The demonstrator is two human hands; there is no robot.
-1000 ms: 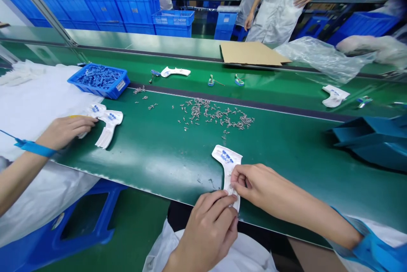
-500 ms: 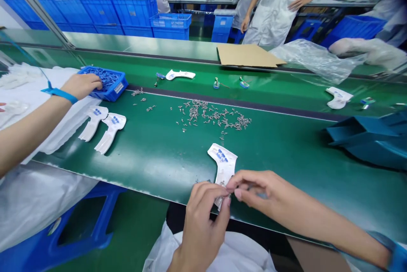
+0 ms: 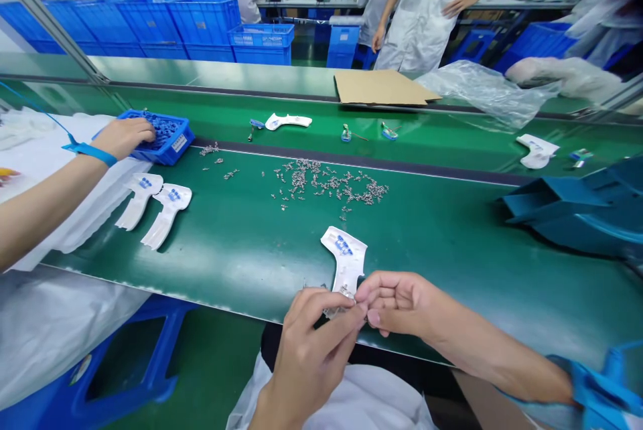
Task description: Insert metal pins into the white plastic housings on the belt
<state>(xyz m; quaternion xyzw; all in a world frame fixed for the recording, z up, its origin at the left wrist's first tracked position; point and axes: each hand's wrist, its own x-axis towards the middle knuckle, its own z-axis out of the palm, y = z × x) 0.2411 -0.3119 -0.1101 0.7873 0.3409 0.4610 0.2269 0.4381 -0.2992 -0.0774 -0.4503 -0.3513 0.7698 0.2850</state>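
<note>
A white curved shell point(image 3: 346, 257) with blue parts at its top lies at the table's front edge. My left hand point(image 3: 314, 343) is over its lower end, thumb and fingers pinched together on something too small to make out. Touching it from the right, my right hand point(image 3: 394, 303) has its thumb and forefinger close together; what they hold, if anything, is hidden. Beyond the shell, small metal parts point(image 3: 301, 179) are scattered over the green table point(image 3: 241, 236).
Another person's hand point(image 3: 125, 137) reaches into a blue tray point(image 3: 179, 142) at the left. Two white shells point(image 3: 168, 212) lie near it. Teal bins point(image 3: 567, 205) stand at the right. Shells and small circuit parts point(image 3: 346, 133) rest on the far green strip, before a cardboard sheet point(image 3: 384, 87).
My hands have shifted slightly at the shell's lower end, and the fingers of my right hand have curled in more. The whole view has moved a little.
</note>
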